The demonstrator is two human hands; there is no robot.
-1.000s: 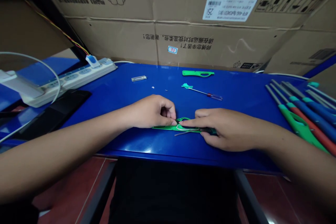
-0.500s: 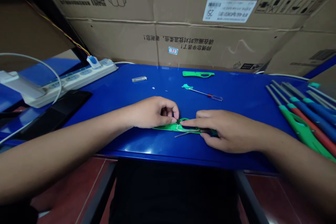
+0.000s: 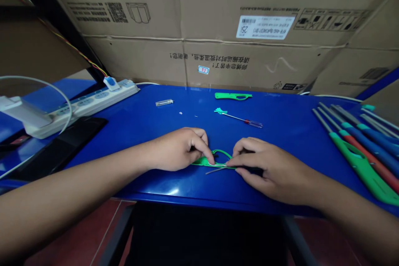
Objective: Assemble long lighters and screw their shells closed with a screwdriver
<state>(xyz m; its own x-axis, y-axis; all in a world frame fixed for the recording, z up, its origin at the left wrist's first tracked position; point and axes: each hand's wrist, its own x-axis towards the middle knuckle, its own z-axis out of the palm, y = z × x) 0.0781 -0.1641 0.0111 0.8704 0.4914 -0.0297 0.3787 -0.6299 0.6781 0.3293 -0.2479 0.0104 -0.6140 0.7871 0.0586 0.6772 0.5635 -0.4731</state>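
A green half casing of a long-nosed lighter (image 3: 199,161) lies on the blue table in front of me, its trigger loop at the far side. My left hand (image 3: 183,149) is bent over its left part, the index fingertip pressing into it and the other fingers curled. At the right end, my right hand (image 3: 268,168) pinches at the casing beside a thin white wire (image 3: 222,165). A thin metal rod (image 3: 215,170) sticks out from under the right fingers along the near edge. Its other end is hidden by that hand.
Farther back lie another green casing half (image 3: 232,96), a screwdriver (image 3: 243,120) touching a teal trigger piece (image 3: 220,111), and a clear small tank (image 3: 164,102). Several long lighters (image 3: 358,162) are at right. A power strip (image 3: 93,102) stands left; a cardboard box (image 3: 212,54) rises behind.
My left index finger has stretched down onto the casing, near the trigger loop. My right index finger has drawn back to the right and bent. The view has tilted up a little.
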